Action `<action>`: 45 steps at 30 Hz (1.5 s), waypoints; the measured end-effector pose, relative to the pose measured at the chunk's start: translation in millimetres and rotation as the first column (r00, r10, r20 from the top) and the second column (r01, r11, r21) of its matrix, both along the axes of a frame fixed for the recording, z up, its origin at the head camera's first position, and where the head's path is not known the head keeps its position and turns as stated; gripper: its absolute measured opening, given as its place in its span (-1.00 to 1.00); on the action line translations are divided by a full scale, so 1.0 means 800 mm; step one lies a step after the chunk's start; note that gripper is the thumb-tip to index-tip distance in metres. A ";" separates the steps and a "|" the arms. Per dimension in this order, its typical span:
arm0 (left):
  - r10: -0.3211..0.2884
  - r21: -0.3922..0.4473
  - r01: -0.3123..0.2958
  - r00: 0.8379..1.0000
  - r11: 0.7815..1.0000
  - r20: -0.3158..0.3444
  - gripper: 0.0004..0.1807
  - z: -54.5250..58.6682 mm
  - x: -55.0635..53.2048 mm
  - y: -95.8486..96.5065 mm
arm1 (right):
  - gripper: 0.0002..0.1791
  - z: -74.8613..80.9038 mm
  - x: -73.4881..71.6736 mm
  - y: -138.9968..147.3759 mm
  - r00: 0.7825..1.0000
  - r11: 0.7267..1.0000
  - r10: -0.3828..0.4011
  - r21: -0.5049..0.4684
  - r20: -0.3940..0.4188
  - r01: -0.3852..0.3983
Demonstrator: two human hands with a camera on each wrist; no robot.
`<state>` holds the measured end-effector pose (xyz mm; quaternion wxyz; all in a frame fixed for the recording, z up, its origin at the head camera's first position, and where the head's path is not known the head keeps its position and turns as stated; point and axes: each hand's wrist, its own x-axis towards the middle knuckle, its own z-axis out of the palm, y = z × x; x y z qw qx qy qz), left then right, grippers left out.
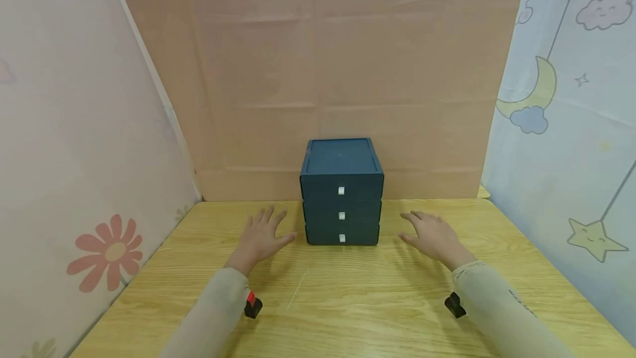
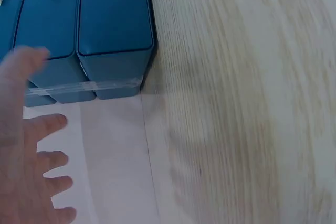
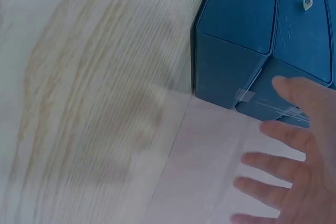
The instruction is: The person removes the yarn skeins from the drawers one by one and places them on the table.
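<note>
A dark blue drawer unit [image 1: 342, 187] with three stacked drawers stands at the back of the table, all of them closed. Each drawer front carries a small white pull, such as the top one [image 1: 341, 190]. To the unit's left my left hand [image 1: 262, 236] has its fingers spread and holds nothing. My right hand [image 1: 431, 235] is on the other side, fingers extended, also holding nothing. Both wrist views show the unit's side [image 2: 113, 69] with clear tape across it, and the hand beside it with a gap between.
The wood-grain table [image 1: 318, 303] reaches forward from a brown paper-like backing [image 1: 343, 70]. A flower-printed wall [image 1: 89, 126] borders the left side, a wall with moon and stars [image 1: 571, 153] the right. Black wrist devices sit under both sleeves.
</note>
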<state>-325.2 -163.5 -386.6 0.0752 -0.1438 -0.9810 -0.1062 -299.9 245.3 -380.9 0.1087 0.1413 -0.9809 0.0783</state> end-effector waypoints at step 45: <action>-0.161 0.661 0.048 0.981 0.749 0.111 -0.63 0.071 -0.024 0.010 | -0.68 0.064 0.025 -0.077 0.988 0.932 0.133 -0.349 0.084 -0.096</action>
